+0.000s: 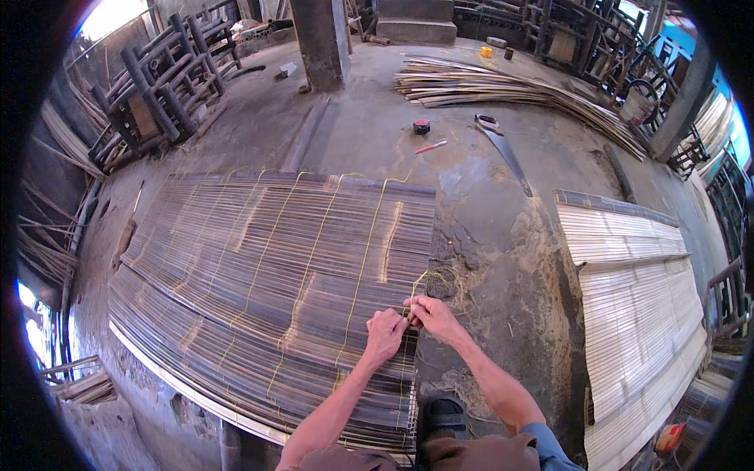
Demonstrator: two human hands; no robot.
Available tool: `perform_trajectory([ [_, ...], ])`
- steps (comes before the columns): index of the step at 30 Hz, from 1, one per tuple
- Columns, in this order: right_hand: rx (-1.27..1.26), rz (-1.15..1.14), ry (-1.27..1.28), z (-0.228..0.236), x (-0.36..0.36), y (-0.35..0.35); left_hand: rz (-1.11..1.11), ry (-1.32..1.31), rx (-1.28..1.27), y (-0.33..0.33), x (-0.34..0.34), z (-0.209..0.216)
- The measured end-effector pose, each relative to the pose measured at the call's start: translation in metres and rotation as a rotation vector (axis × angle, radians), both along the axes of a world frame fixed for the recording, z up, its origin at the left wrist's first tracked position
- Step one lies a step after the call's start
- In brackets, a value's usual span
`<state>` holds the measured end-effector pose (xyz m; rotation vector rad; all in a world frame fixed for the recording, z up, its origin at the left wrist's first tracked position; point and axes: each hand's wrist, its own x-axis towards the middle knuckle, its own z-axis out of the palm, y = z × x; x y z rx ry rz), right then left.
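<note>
A dark mat of thin bamboo slats [314, 235] lies on the floor in front of me, with several lines of yellow cord [367, 255] running across the slats. At its right edge my left hand [386, 331] and my right hand [430, 315] meet, fingers pinched together on the yellow cord. A loose loop of the cord [448, 272] rises beyond my right hand and trails onto the floor. The fingertips hide the exact spot where cord and slats meet.
A pale slat mat [640, 314] lies to the right. Beyond are a handsaw [505, 153], a red-and-black tape measure [422, 126], a red-and-white pen [430, 147] and a heap of split strips [479, 85]. A concrete pillar [320, 47] and stacked bamboo frames [169, 78] stand further back.
</note>
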<state>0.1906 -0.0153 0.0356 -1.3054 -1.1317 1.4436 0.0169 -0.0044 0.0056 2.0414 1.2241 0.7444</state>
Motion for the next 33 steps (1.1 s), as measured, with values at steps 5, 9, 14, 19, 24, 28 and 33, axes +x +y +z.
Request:
perform_trajectory([
  [5,0.022,-0.246,-0.174,0.003,0.0,-0.001,0.007,0.028,0.061,-0.002,0.0,-0.001],
  [9,0.036,-0.084,-0.379,0.006,-0.004,-0.005,-0.01,0.003,0.046,0.001,0.0,-0.005],
  [14,0.193,0.015,-0.434,0.0,-0.007,-0.004,-0.003,0.128,0.037,0.002,0.0,-0.004],
  [19,0.113,-0.122,-0.232,-0.009,-0.002,0.01,-0.081,0.09,0.175,-0.004,-0.002,0.009],
  [24,-0.136,-0.492,0.6,-0.013,0.004,-0.009,-0.007,0.0,0.021,-0.002,0.003,0.019],
  [28,-0.27,-0.635,0.826,-0.03,-0.003,-0.041,0.07,0.111,0.328,-0.007,0.006,0.021],
  [33,-0.304,-0.717,0.641,-0.057,-0.008,-0.036,-0.052,0.132,0.301,0.002,0.005,0.024],
])
